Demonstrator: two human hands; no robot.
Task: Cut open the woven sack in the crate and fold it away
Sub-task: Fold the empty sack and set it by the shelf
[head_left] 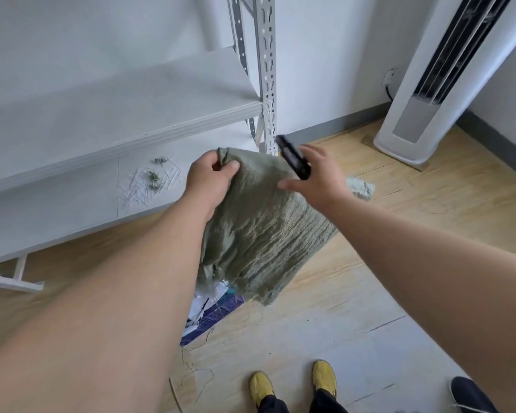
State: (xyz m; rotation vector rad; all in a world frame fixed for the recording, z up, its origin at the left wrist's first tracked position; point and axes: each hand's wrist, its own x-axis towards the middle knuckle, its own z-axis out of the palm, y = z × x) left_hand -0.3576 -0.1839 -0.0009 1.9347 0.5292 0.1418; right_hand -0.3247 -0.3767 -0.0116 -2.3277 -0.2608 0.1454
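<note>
A grey-green woven sack (262,231) hangs in the air in front of me, its frayed lower edge near the floor. My left hand (210,180) pinches the sack's top left corner. My right hand (316,177) is at the sack's upper right edge and holds a black utility knife (294,160) that points up and away, with the fingers spread toward the cloth. No crate shows in this view. A blue and white printed sheet (209,314) lies on the floor under the sack, partly hidden by my left forearm.
A white metal shelving unit (125,123) with a slotted post (267,73) stands close on the left; cut strips and threads (149,183) litter its lower shelf. A tall white floor air conditioner (429,84) stands at the right. Loose threads lie on the wooden floor near my yellow shoes (292,383).
</note>
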